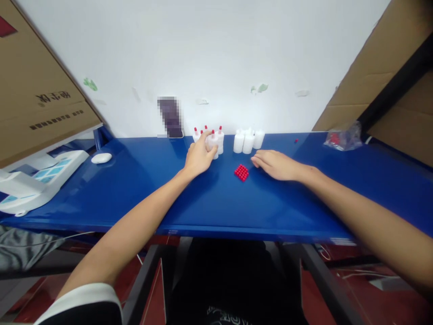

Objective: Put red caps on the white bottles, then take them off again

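Observation:
My left hand (200,156) is closed round a white squeeze bottle (213,142) with a red tip, the front one of a group near the wall. Several more red-tipped bottles (220,140) stand behind and beside it, partly covered by my fingers. My right hand (272,164) rests on the blue table with its fingers curled, just right of a tight block of small red caps (241,173); whether anything is between the fingertips is hidden. Behind it stands a cluster of white bottles (248,142) without red tips.
A lone red cap (296,141) and a clear plastic bag (344,137) with red pieces lie to the right on the blue table (135,189). At left are a white mouse-shaped object (101,158) and a white-and-blue device (50,176). Cardboard (40,85) flanks both sides; a blurred-out phone-like object (171,117) leans on the wall.

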A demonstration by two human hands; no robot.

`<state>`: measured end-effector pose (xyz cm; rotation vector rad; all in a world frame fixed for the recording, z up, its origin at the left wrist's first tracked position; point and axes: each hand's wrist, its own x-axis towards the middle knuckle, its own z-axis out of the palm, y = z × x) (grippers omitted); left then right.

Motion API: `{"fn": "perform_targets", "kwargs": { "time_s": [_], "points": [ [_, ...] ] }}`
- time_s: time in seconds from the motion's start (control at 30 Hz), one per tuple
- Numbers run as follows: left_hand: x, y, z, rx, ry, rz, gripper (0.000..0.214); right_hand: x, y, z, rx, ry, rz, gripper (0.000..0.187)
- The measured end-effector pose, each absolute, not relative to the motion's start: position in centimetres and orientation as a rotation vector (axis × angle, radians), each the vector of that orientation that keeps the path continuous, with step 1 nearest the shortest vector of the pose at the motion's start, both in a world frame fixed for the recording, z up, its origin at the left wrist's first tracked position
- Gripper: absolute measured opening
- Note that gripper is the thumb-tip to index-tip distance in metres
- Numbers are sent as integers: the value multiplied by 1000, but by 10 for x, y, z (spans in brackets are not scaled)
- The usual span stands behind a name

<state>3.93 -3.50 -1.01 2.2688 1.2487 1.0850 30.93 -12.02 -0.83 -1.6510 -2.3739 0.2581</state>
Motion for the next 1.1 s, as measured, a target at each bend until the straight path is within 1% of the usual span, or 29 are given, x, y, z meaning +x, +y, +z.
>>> {"fn": "perform_targets", "kwargs": {
  "time_s": [0.1,0.2,0.33,0.47,0.6,0.7,0.87,1.0,1.1],
  "points": [
    [41,-35,-11,2303,1287,1062,42,308,-122,-5,-1682,-2382,346,46],
    [43,-35,-10,2241,1151,1030,36,305,-125,2,-1703,-2396,418,48],
    [47,-39,-10,2115,881,944,35,302,-128,9,-1684,-2394,395,50],
    [48,-45,-13,2232,811,982,34,298,-130,10,-1671,-2391,390,50],
    [47,-48,-13,2522,849,1082,32,296,-132,7,-1658,-2382,378,41],
    [47,-46,-14,2615,804,1116,31,298,-131,5,-1624,-2380,369,34],
    [49,-42,-19,2512,637,1001,23,301,-126,1,-1535,-2397,344,27],
    [50,-42,-22,2367,519,916,25,305,-120,-1,-1485,-2423,242,25],
    [50,-43,-21,2311,527,893,24,307,-120,1,-1523,-2427,229,25]
  ]
}}
